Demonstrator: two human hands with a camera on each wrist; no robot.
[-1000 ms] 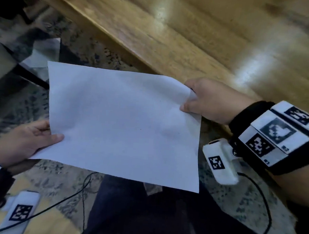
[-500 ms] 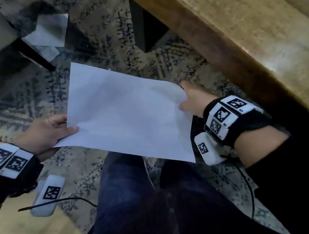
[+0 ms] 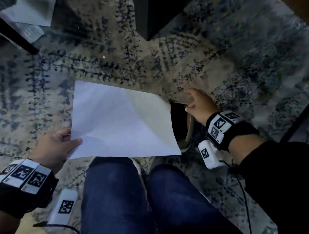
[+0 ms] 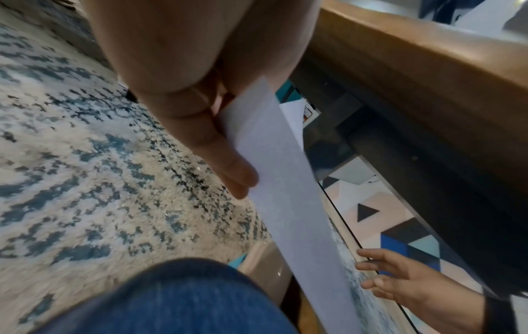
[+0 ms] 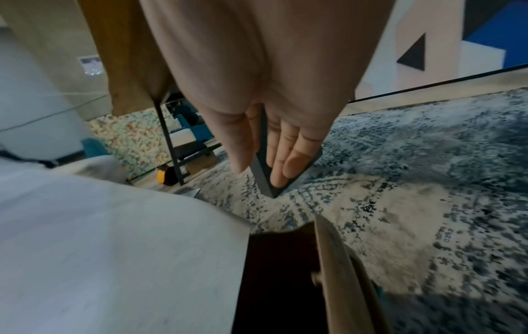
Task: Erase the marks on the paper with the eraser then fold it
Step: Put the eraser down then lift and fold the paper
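Note:
A blank white sheet of paper [image 3: 120,122] hangs over the rug, in front of my knees. My left hand [image 3: 72,139] pinches its near left corner between thumb and fingers, which the left wrist view shows edge-on: paper [image 4: 280,180], left hand [image 4: 243,178]. My right hand [image 3: 189,99] is off the sheet, just past its far right corner, fingers straight and holding nothing. The right wrist view shows the right hand [image 5: 265,171] above the rug with the paper [image 5: 114,248] at lower left. No eraser is in view.
A dark container with a tan rim [image 3: 189,129] sits on the patterned rug [image 3: 225,70] beside the paper's right edge. A dark table leg [image 3: 143,13] stands beyond. The wooden table edge [image 4: 428,67] runs overhead. Loose papers [image 3: 33,6] lie far left. My jeans-clad legs [image 3: 116,196] are below.
My right hand has let go of the paper's far right corner and moved right. The paper has come down from table height to just above the rug, held by the left hand alone.

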